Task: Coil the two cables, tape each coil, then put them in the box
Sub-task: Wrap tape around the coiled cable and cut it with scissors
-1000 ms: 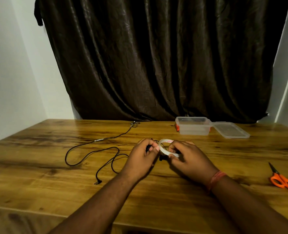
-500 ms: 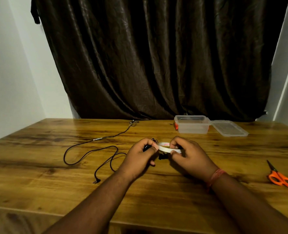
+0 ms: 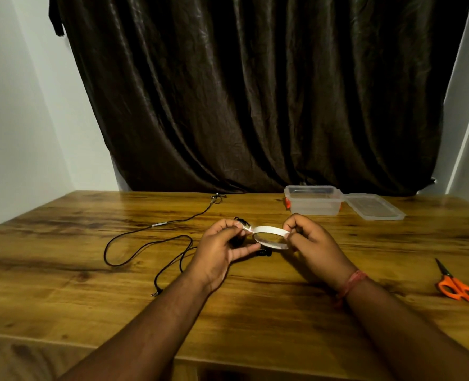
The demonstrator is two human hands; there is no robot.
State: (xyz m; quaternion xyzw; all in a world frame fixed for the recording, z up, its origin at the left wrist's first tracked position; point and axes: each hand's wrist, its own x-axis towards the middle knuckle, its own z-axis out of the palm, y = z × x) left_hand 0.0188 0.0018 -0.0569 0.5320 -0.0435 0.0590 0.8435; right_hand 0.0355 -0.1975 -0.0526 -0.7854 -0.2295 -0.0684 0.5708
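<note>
A white roll of tape [image 3: 271, 237] is held just above the middle of the wooden table [image 3: 255, 303]. My right hand [image 3: 313, 243] grips the roll's right side. My left hand [image 3: 222, 248] pinches the tape's free end at the roll's left edge. A dark coiled cable [image 3: 263, 253] lies under and behind my hands, mostly hidden. A second black cable [image 3: 145, 243] lies loose and uncoiled across the table to the left. The clear plastic box [image 3: 313, 200] stands open at the back.
The box's clear lid [image 3: 374, 207] lies flat beside it on the right. Orange-handled scissors [image 3: 460, 287] rest near the table's right edge. A dark curtain [image 3: 255, 92] hangs behind the table.
Both hands have lifted the tape roll slightly and tilted it flatter. My left hand's fingers have shifted onto the tape's free end at the left edge.
</note>
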